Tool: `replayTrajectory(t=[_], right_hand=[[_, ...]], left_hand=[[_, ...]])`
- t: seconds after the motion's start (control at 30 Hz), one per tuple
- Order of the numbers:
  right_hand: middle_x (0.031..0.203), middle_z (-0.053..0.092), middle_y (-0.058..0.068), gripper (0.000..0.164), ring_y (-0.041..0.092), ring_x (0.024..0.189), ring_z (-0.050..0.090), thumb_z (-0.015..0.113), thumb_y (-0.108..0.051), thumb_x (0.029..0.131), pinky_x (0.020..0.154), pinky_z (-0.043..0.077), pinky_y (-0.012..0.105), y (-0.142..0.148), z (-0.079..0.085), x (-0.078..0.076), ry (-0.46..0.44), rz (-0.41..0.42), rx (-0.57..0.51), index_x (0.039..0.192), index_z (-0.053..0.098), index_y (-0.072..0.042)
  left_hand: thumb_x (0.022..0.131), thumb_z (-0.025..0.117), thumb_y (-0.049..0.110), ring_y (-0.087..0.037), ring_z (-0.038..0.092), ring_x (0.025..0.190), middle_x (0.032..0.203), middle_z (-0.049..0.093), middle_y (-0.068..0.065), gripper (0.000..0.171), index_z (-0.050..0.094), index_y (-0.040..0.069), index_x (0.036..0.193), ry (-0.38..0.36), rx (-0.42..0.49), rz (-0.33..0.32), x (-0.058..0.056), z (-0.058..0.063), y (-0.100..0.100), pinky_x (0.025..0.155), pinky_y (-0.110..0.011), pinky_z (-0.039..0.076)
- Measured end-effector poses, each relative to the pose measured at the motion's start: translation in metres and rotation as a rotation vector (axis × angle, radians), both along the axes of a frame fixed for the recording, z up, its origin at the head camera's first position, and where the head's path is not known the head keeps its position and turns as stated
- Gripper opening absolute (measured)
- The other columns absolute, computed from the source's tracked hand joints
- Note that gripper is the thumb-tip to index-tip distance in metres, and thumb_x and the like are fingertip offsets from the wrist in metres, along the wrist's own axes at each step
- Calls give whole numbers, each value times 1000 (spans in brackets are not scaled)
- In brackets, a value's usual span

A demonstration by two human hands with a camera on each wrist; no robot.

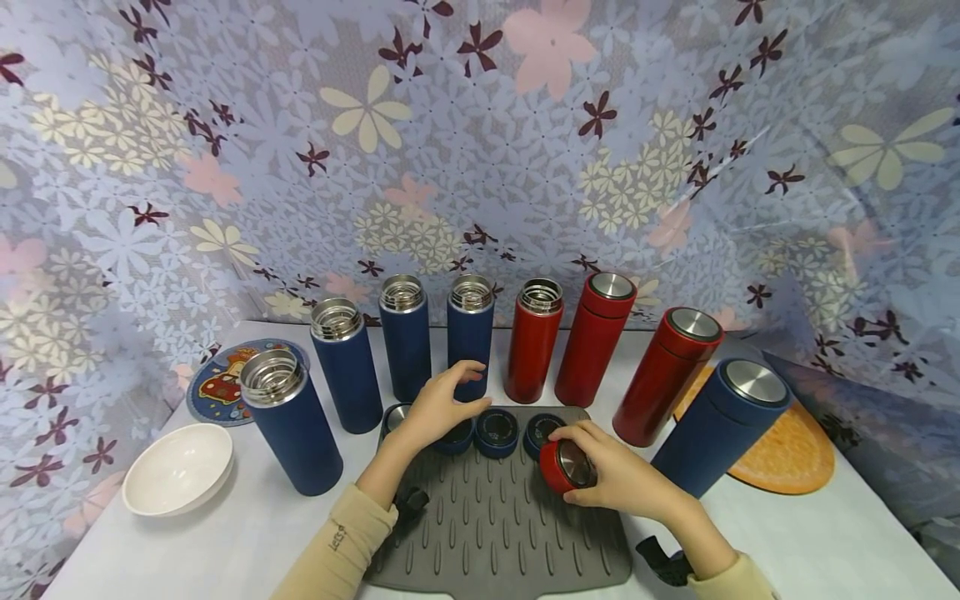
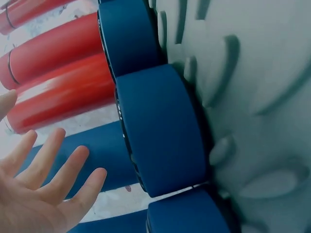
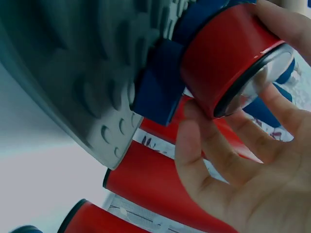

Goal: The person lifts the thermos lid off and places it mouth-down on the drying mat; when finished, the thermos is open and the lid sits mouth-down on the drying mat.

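Observation:
In the head view my right hand [image 1: 618, 471] holds a red bottle lid [image 1: 557, 468] with a silver top, tilted just above the grey ridged mat [image 1: 495, 517]. The right wrist view shows thumb and fingers around that red lid [image 3: 223, 58]. My left hand [image 1: 442, 404] hovers over the mat's back edge, fingers spread, holding nothing. Beneath and beside it, several blue lids [image 1: 497, 432] stand in a row along that edge. In the left wrist view the left hand [image 2: 53, 179] is apart from the blue lid [image 2: 163, 131].
Several lidless blue bottles [image 1: 403, 350] stand behind and to the left. A lidless red bottle [image 1: 532, 350] stands beside two lidded red ones [image 1: 596, 342]. At right is a lidded blue bottle [image 1: 720, 429] by an orange round mat [image 1: 787, 446]. A white bowl [image 1: 180, 471] sits left.

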State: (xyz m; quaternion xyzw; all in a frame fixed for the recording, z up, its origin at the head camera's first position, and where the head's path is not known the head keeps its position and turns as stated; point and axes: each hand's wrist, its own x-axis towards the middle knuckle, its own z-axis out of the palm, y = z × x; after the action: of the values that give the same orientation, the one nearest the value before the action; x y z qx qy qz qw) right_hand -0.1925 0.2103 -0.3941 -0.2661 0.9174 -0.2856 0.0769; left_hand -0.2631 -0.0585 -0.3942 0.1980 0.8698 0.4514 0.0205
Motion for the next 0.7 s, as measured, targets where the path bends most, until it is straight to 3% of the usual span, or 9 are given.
replayTrajectory(t=[0.3, 0.7], right_hand=[[113, 50, 8, 64, 18, 91, 54, 82, -24, 66, 69, 51, 31, -7, -6, 3, 30, 32, 145, 124, 55, -16], [108, 51, 7, 65, 18, 86, 52, 83, -26, 63, 67, 52, 33, -9, -13, 4, 58, 41, 219, 123, 58, -17]], left_hand=[[86, 65, 25, -29, 52, 114, 120, 60, -9, 45, 52, 11, 127, 25, 23, 4, 2, -2, -7, 92, -48, 42], [88, 63, 22, -31, 53, 112, 117, 61, -10, 40, 54, 9, 124, 23, 105, 19, 2, -3, -8, 94, -51, 39]])
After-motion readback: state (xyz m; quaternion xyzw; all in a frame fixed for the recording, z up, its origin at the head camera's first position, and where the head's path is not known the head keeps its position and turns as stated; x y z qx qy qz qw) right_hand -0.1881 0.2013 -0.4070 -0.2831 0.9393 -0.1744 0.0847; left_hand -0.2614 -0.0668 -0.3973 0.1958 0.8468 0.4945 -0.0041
